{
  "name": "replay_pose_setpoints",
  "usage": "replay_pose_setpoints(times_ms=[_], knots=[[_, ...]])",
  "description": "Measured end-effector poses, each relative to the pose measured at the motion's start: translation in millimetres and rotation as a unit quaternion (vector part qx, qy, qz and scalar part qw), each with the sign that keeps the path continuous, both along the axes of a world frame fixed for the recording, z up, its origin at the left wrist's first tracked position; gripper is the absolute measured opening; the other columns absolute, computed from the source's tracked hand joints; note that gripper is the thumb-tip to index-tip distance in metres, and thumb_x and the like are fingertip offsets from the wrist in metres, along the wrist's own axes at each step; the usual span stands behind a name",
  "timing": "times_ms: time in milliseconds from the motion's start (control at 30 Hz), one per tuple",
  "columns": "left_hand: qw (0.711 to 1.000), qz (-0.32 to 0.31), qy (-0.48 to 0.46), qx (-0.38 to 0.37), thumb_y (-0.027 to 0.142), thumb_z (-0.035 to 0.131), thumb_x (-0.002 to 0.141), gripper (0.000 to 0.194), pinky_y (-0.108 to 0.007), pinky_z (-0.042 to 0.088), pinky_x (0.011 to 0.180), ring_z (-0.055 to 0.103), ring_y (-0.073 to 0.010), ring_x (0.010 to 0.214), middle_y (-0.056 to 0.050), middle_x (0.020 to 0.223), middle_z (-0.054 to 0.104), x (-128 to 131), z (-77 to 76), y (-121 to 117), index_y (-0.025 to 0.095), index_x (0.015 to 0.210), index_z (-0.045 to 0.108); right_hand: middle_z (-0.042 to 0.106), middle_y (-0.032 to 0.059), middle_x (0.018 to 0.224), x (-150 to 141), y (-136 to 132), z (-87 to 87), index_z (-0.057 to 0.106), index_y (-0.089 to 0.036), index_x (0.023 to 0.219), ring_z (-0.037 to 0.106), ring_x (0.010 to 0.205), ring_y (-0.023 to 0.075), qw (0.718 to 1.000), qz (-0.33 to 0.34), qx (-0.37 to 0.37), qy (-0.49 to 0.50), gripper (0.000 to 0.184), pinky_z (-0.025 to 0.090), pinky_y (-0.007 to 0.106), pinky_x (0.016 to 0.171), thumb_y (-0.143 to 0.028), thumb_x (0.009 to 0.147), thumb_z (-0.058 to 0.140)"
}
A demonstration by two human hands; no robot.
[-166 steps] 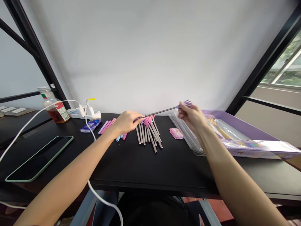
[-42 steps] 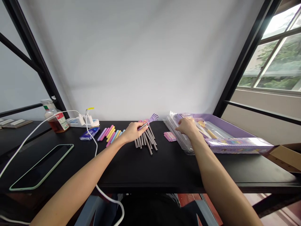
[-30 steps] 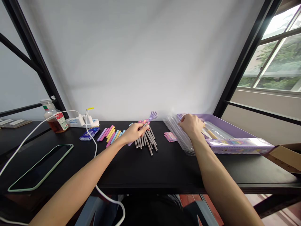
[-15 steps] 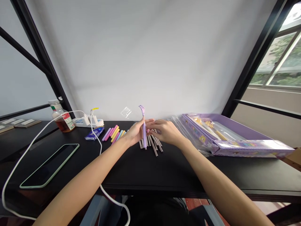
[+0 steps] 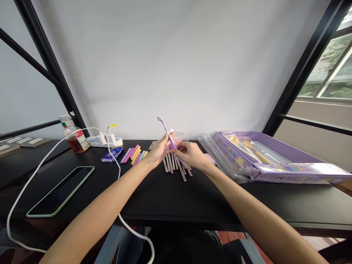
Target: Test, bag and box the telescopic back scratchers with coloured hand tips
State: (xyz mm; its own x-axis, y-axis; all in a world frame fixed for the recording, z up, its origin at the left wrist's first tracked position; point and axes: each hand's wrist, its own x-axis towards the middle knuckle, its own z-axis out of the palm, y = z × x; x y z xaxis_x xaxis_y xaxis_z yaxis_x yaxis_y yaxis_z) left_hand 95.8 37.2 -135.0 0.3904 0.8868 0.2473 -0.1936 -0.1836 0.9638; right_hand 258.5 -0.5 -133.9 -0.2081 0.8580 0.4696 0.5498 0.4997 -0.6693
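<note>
A purple back scratcher with a claw-shaped head is tilted up to the left between my hands. My left hand pinches its shaft just below the head. Around the lower part of the purple handle, the fingers of my right hand are closed. Beneath both hands lies a fan of thin metal rods, with pink pieces partly hidden behind my fingers. To the left of my left hand, several pink, yellow, purple and blue handles lie side by side on the black table.
At the right stand an open purple box with yellow back scratchers inside and clear plastic sleeves beside it. A phone, white cable, blue packet, power strip and bottle are on the left.
The back scratcher has gone from upright to leaning left. My right hand has moved from beside it to grip the lower handle. A clear plastic piece near the wall is no longer seen there.
</note>
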Motion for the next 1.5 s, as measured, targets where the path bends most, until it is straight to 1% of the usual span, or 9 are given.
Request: replay_pose_setpoints(times_ms=[200,267,333,467,600,733,933,1233,1500], knots=[[0.987,0.153,-0.053,-0.018,0.056,0.055,0.094,0.044,-0.031,0.059,0.077,0.064,-0.0263,0.115,-0.015,0.140,0.058,-4.1,-5.1,14.1,0.016,0.105,0.069,0.050,-0.0004,0.056,34.7,4.1,16.4,0.070,-0.016,0.082,0.042,0.050,0.0125,0.994,-0.088,0.021,0.060,0.041,0.030,0.027,0.048,-0.052,0.092,0.053],[0.978,0.204,-0.033,-0.005,0.041,0.071,0.085,0.034,-0.030,0.059,0.075,0.068,-0.0221,0.104,-0.014,0.135,0.059,-5.8,-8.3,17.6,0.015,0.107,0.067,0.040,-0.0031,0.052,47.4,2.9,22.1,0.070,-0.016,0.081,0.034,0.047,0.0110,0.989,-0.093,-0.012,0.114,0.048,0.025,0.027,0.046,-0.060,0.090,0.055],[0.974,0.227,-0.018,0.013,0.022,0.081,0.072,0.045,-0.028,0.059,0.075,0.070,-0.0184,0.097,-0.013,0.138,0.055,-7.7,-10.7,19.4,0.017,0.113,0.062,0.034,-0.0053,0.052,59.4,-1.2,28.0,0.070,-0.016,0.082,0.030,0.047,0.0098,0.985,-0.076,-0.052,0.148,0.049,0.024,0.026,0.045,-0.064,0.084,0.063],[0.974,0.221,-0.011,0.057,0.012,0.081,0.065,0.054,-0.027,0.058,0.078,0.072,-0.0158,0.090,-0.010,0.130,0.059,-11.2,-11.6,18.1,0.020,0.114,0.059,0.047,-0.0022,0.060,82.0,-13.8,39.1,0.071,-0.017,0.082,0.036,0.051,0.0095,0.991,-0.043,-0.079,0.102,0.046,0.029,0.026,0.048,-0.062,0.072,0.078],[0.975,0.204,0.022,0.086,0.023,0.081,0.071,0.038,-0.031,0.057,0.081,0.072,-0.0187,0.087,-0.007,0.097,0.073,-11.8,-12.5,16.7,0.018,0.104,0.065,0.057,-0.0006,0.065,100.5,-19.4,43.3,0.074,-0.019,0.087,0.042,0.051,0.0099,0.996,-0.041,-0.084,0.010,0.042,0.034,0.027,0.051,-0.059,0.076,0.075],[0.981,0.181,-0.006,0.072,0.033,0.083,0.070,0.039,-0.035,0.059,0.079,0.074,-0.0206,0.078,-0.006,0.084,0.074,-9.5,-17.5,19.3,0.017,0.100,0.066,0.060,0.0006,0.065,108.3,-17.4,42.5,0.075,-0.019,0.084,0.044,0.051,0.0107,0.994,-0.067,-0.068,-0.046,0.043,0.034,0.027,0.051,-0.062,0.076,0.074],[0.982,0.174,-0.037,0.064,0.034,0.085,0.070,0.037,-0.036,0.061,0.079,0.074,-0.0211,0.076,-0.005,0.076,0.073,-9.6,-16.2,19.0,0.016,0.096,0.066,0.046,-0.0022,0.053,110.2,-16.6,42.2,0.072,-0.018,0.072,0.040,0.049,0.0112,0.993,-0.094,-0.064,-0.037,0.050,0.029,0.028,0.049,-0.068,0.074,0.073],[0.980,0.181,0.004,0.076,0.040,0.087,0.067,0.041,-0.035,0.063,0.074,0.072,-0.0190,0.070,-0.002,0.073,0.070,-11.9,-13.5,17.7,0.016,0.093,0.067,0.058,0.0025,0.062,108.4,-17.2,45.4,0.074,-0.016,0.069,0.045,0.061,0.0149,0.990,-0.123,-0.023,-0.067,0.057,0.033,0.030,0.058,-0.073,0.070,0.072],[0.981,0.185,0.008,0.061,0.045,0.087,0.065,0.043,-0.036,0.064,0.072,0.074,-0.0223,0.073,-0.003,0.073,0.070,-11.9,-13.8,17.4,0.017,0.090,0.067,0.066,0.0033,0.070,105.7,-11.3,36.1,0.077,-0.019,0.080,0.054,0.066,0.0173,0.989,-0.116,-0.011,-0.090,0.042,0.036,0.031,0.060,-0.061,0.077,0.072]])
